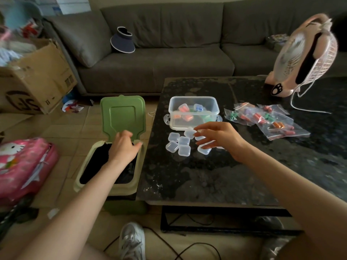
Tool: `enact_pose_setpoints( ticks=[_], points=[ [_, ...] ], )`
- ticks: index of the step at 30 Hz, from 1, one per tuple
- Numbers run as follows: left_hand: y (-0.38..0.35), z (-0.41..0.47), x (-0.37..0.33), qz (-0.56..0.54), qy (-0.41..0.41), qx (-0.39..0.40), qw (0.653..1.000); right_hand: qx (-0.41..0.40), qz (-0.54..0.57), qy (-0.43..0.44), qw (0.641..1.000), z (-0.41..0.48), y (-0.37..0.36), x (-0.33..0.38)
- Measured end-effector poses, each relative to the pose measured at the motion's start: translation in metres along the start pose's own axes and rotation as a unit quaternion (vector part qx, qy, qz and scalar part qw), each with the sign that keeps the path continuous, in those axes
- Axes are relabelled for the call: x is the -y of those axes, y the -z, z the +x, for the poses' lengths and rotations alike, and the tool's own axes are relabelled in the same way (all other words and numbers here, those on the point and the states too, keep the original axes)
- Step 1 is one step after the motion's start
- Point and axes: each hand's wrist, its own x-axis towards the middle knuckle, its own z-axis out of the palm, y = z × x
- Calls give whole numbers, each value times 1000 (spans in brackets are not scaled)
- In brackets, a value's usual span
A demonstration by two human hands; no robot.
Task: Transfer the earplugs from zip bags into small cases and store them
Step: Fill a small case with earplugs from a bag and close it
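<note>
Right hand (217,139) hovers over the cluster of small cases (178,144) on the table (206,175), fingers spread wide, holding nothing. Clear tub (193,97) at the cases' 12 o'clock holds filled cases. Zip bags (266,119) of earplugs lie at their 2 o'clock. Left hand (124,145) is over the open bin (110,186) at 9 o'clock, fingers curled; cannot tell whether it holds anything.

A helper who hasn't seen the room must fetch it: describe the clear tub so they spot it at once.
Find the dark table before the sofa. Near its left edge, behind the small cases and left of the zip bags, sits the tub. It alone is a large, open-topped box, with coloured earplugs inside.
</note>
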Motion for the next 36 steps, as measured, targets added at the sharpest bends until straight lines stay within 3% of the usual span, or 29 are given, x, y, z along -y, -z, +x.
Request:
enact_pose_setpoints(
  ticks=[3, 6, 8, 10, 12, 14, 17, 23, 30, 36],
  points=[
    [6, -19, -38, -67, -127, -24, 989, -39, -12, -6, 999, 0, 12, 0],
    [2, -36, -69, -121, -195, -6, 973, -107, -79, 5, 991, 3, 26, -5],
    [-5, -47, -87, -131, -230, 6, 964, -182, -225, 27, 957, 4, 39, -12],
    [-14, -57, -103, -138, -258, 16, 956, -232, -376, 21, 897, 4, 57, -23],
    [-22, -64, -116, -140, -274, 25, 951, -221, -473, -46, 852, 3, 78, -36],
    [-28, -69, -125, -148, -279, 37, 948, -191, -495, -130, 838, 1, 95, -48],
    [-35, -72, -131, -146, -277, 54, 948, -150, -470, -232, 838, -2, 109, -66],
    [-37, -72, -134, -139, -272, 62, 950, -206, -436, -243, 842, -7, 109, -72],
    [-30, -73, -132, -149, -272, 72, 948, -272, -454, -128, 839, -10, 93, -39],
    [-32, -80, -126, -142, -294, 120, 937, -210, -370, 10, 905, -23, 73, -10]
  ],
)
